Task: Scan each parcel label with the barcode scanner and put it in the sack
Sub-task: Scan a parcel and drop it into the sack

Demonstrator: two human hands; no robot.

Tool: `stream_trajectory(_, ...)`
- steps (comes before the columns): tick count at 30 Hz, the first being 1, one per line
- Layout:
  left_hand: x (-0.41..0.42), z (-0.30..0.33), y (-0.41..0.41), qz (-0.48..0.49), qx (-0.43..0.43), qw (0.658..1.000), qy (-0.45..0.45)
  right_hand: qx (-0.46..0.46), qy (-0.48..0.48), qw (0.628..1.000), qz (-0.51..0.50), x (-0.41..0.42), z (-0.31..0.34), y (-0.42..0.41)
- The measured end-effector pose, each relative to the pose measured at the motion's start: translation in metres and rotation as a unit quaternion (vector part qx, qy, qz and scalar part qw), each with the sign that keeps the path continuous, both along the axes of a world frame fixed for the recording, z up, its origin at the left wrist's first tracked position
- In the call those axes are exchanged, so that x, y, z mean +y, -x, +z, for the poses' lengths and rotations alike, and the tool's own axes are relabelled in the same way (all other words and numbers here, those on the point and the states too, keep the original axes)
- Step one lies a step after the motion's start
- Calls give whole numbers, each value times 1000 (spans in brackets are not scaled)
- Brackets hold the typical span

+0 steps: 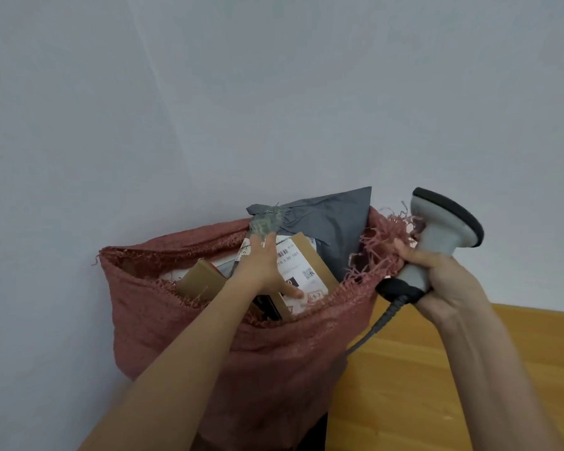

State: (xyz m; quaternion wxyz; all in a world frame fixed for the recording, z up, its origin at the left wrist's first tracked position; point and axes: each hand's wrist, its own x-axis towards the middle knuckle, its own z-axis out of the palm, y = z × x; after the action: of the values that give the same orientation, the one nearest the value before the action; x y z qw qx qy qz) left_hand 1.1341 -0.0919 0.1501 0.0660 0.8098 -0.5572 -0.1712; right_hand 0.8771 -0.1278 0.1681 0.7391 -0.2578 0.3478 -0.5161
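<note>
Sack filling. The red woven mesh sack (274, 353) sits at centre frame, mouth open and frayed, leaning against the pale wall (209, 92). Inside I count several parcels: a grey plastic mailer bag (326, 219) standing tall at the back, its top poking above the rim; a small brown cardboard box (197, 281) toward the left of the mouth; and the brown cardboard parcel with a white printed label (302, 268) at the middle, label face up. So a fair share looks done. Whether more parcels wait outside the frame, I cannot tell; none show on the strip of wooden floor (437, 369) at lower right.

Step in hand, by my reading: seating this labelled parcel down into the sack, scan presumably behind it, though nothing here proves that.

My left hand (261, 271) reaches in from lower left, forearm crossing the near rim. Palm lies flat on the label, fingers straight and spread, thumb out to the right near the parcel's lower corner. Pressing, not gripping.

My right hand (437, 275) is at right of frame, fingers curled round the handle of the grey handheld barcode scanner (443, 229). Its head points up and away from the sack, black coiled cable (368, 333) trailing down. The same fingers appear to pinch the frayed right edge of the sack, holding the mouth open.
</note>
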Motion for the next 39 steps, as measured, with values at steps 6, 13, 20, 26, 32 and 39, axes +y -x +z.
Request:
stream_trajectory(6, 36, 11, -30, 0, 61, 993, 102, -3, -24, 999, -40, -7, 5, -15)
stream_trajectory(13, 60, 25, -25, -154, 100, 975, -127, 42, 58, 997, -20, -11, 18, -42)
stream_trajectory(20, 59, 62, -33, -134, 126, 977, -104, 127, 126, 983, -49, -18, 39, -33)
stream_trajectory(26, 59, 102, -53, -133, 179, 962, -157, 142, 137, 978, -61, -31, 44, -12)
stream_trajectory(32, 52, 108, -55, -113, 347, 922, -126, 165, 110, 978, -64, -45, 38, 1)
stream_trajectory(39, -12, 86, -74, 90, 138, 972, 170, 202, 87, 973, -66, -78, 17, -2)
